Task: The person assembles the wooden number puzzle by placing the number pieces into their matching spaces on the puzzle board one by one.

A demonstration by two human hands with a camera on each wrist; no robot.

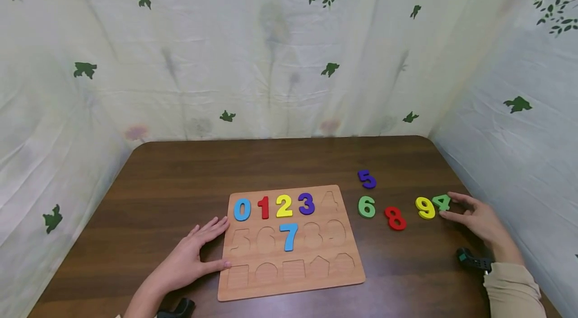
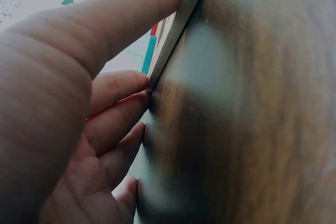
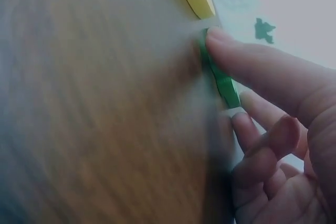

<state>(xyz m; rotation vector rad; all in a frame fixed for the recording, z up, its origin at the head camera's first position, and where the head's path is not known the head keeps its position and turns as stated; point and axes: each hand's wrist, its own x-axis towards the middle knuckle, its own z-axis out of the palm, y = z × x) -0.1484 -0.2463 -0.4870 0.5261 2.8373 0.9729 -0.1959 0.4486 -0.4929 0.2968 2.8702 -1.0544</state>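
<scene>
A wooden number board (image 1: pixel 293 285) lies on the table. My left hand (image 1: pixel 194 255) rests at its left edge, fingers spread, with the thumb and fingertips touching the edge. On the far right, my right hand (image 1: pixel 485 225) pinches a green number 4 (image 1: pixel 444 204) between thumb and fingers. In the right wrist view the green 4 (image 3: pixel 224 85) shows edge-on under the thumb. Just left of it lies a yellow 9 (image 1: pixel 426 215). In the board's top row sit a blue 0 (image 1: pixel 237 210), red 1 (image 1: pixel 265 207), yellow 2 (image 1: pixel 284 214) and purple 3 (image 1: pixel 307 211).
A light-blue 7 (image 1: pixel 289 242) sits in the board's middle row; other slots show only outlines. Between board and right hand lie a purple 5 (image 1: pixel 370 184), a green 6 (image 1: pixel 362 206) and a red 8 (image 1: pixel 395 218). A patterned white curtain (image 1: pixel 253 72) encloses the table (image 1: pixel 189 172).
</scene>
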